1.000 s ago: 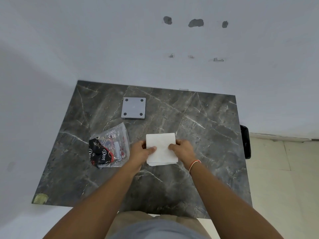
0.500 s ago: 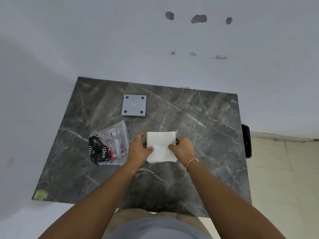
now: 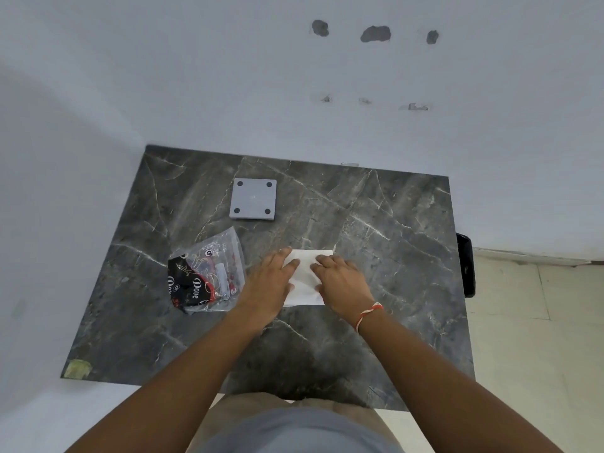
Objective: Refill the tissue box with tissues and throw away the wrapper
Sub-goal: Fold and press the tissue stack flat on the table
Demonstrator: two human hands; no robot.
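Observation:
A white stack of folded tissues (image 3: 306, 276) lies on the dark marble table (image 3: 376, 256), near its middle. My left hand (image 3: 269, 284) rests flat over the stack's left side, fingers stretched forward. Flat on the stack's right side is my right hand (image 3: 341, 282), with a red and white thread at the wrist. Both palms cover the stack's edges. An empty clear plastic wrapper (image 3: 206, 275) with black and red print lies just left of my left hand. A grey square tissue box part (image 3: 253, 199) with four dark dots sits farther back on the table.
White walls close off the table at the back and left. A black object (image 3: 465, 265) stands beside the table's right edge, over a pale tiled floor (image 3: 529, 322). A yellowish tape patch (image 3: 77, 368) marks the near left corner.
Both hands went from pinching the tissue stack's sides to lying flat on top of it. The stack now sits low on the table.

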